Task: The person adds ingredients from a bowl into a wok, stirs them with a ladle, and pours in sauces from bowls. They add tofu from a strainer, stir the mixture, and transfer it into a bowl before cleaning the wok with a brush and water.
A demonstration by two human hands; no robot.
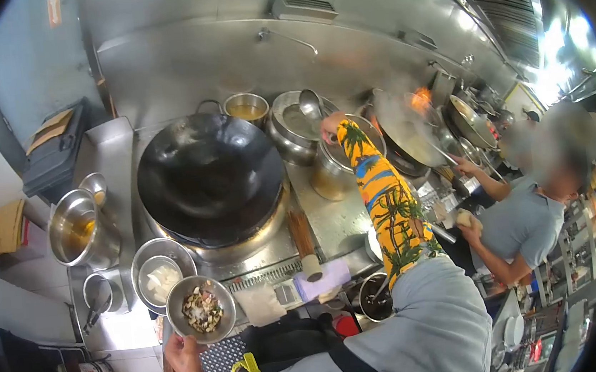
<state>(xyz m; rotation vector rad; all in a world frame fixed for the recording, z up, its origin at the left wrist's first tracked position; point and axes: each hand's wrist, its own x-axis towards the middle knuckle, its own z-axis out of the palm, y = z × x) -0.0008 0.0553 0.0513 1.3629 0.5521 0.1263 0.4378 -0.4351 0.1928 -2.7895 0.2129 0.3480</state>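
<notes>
The left hand (183, 351) is clamped on the rim of a steel bowl (228, 309), which holds chopped pieces (199, 314) in brown and pale colours, with something white among them. This bowl is at the near edge of the steel stove counter (337, 218), toward its left corner, and it overlaps in view two nested bowls (167, 246) with white chunks (163, 279). I judge it is gripped only at the edge so that the fingers stay out of the food. The right hand (332, 127) reaches to the far edge; its fingers are closed and seem to hold the handle of a ladle (310, 104), though the forearm hides part of the grip. The ladle is over a steel pot (293, 147), perhaps placed there to be within arm's reach. Between the two hands, the big black wok (211, 180) rests on its round burner, which probably keeps the curved bottom steady. A wooden-handled tool (303, 236) lies just beside the wok, its near end by a folded purple cloth (325, 279). Beyond the right forearm, a co-worker (548, 212) attends a steaming wok (412, 139).
</notes>
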